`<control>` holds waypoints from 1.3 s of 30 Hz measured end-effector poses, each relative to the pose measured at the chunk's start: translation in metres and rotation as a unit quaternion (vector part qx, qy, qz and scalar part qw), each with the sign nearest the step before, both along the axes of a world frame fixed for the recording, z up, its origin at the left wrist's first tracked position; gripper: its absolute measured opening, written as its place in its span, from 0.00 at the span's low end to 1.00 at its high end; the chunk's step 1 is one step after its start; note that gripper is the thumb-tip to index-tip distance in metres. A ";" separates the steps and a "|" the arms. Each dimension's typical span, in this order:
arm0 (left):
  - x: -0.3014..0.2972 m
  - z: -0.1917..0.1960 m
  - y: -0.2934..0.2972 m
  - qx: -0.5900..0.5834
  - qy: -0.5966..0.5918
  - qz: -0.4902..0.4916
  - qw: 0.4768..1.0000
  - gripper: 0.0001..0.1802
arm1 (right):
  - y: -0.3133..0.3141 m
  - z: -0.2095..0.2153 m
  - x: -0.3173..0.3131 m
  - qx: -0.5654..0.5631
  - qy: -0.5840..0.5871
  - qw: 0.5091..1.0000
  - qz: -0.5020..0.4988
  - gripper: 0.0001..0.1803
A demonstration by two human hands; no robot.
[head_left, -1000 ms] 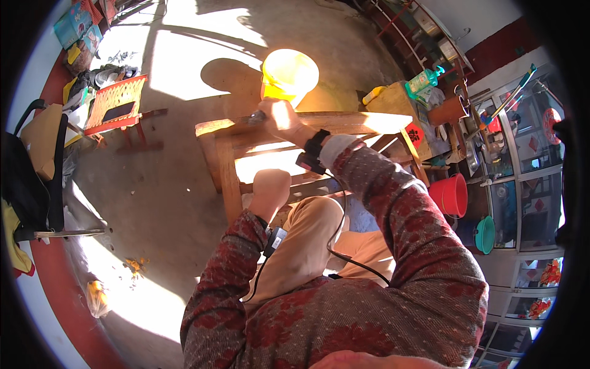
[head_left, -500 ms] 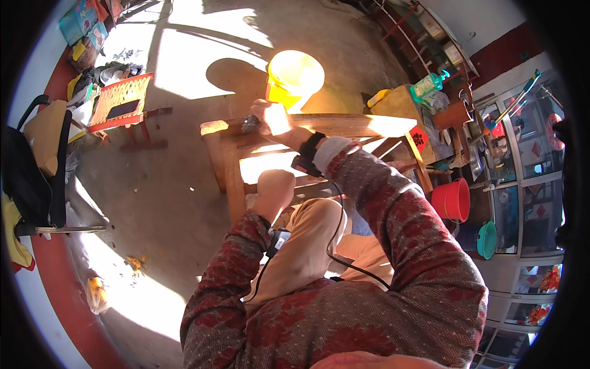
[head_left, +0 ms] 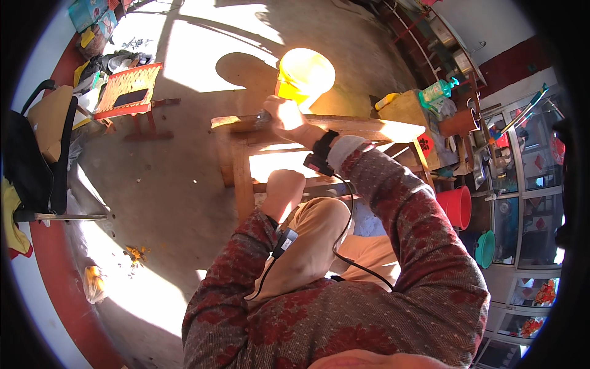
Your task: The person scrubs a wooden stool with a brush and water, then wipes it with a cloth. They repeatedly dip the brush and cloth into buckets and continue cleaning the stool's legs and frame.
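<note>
My right hand (head_left: 286, 117) is closed around a small grey, shiny wad (head_left: 263, 119), possibly a steel-wool scrubber, pressed on the top plank of a worn wooden bench (head_left: 350, 127). That hand is near the plank's left end. Lower down, my left hand (head_left: 284, 187) is curled beside the bench's left leg and in front of its open frame. Its fingers are hidden beneath it, so what it grips does not show. Just past the plank stands a sunlit yellow bucket (head_left: 302, 74), its inside washed out by glare.
A low orange-slatted chair (head_left: 129, 92) carries a dark phone (head_left: 131, 97). On the right, a green pump bottle (head_left: 437, 92) stands on a box, with a red bucket (head_left: 453, 206) and a teal bucket (head_left: 485, 249) nearer. Cables run from both my wrists.
The whole scene has shifted slightly right in view. My right hand and the wad sit a little farther right along the plank. My left wrist has turned, showing more of its strapped device.
</note>
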State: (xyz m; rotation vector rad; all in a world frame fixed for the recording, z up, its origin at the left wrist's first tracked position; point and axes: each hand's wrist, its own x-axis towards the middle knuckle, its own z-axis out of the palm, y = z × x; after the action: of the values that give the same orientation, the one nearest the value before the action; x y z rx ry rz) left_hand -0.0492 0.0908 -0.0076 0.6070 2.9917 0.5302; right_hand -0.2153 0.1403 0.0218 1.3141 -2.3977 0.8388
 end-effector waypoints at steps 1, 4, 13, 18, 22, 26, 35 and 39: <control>0.000 0.002 -0.001 -0.016 -0.001 0.005 1.000 0.06 | -0.031 0.000 0.005 0.023 0.006 1.000 0.009 0.07; 0.002 0.007 0.004 -0.099 -0.021 0.011 0.995 0.06 | -0.081 0.008 0.013 0.062 0.023 0.996 0.068 0.07; 0.002 -0.002 -0.003 0.029 -0.025 -0.007 0.999 0.06 | 0.026 0.018 0.012 0.066 -0.017 0.996 0.050 0.08; -0.004 -0.010 0.005 0.018 0.159 0.058 0.985 0.17 | -0.088 0.000 0.020 0.000 0.064 0.996 0.060 0.08; -0.004 -0.008 0.004 -0.089 -0.002 -0.013 0.996 0.09 | -0.074 0.010 0.010 0.022 0.016 0.998 0.062 0.07; 0.002 0.003 -0.001 -0.016 -0.049 -0.001 0.999 0.06 | 0.005 0.018 0.000 0.041 -0.067 0.997 -0.010 0.05; 0.007 0.005 0.006 -0.049 -0.073 0.009 0.996 0.07 | -0.094 0.013 0.017 -0.001 0.017 0.990 0.143 0.07; 0.010 0.003 0.003 -0.051 -0.092 -0.005 0.994 0.06 | -0.033 0.025 0.016 0.086 -0.029 0.993 0.069 0.06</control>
State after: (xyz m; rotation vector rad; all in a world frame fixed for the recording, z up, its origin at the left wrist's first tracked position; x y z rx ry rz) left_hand -0.0396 0.0933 -0.0046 0.5337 2.8200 0.4065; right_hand -0.1994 0.1075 0.0464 1.5572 -2.4937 0.7281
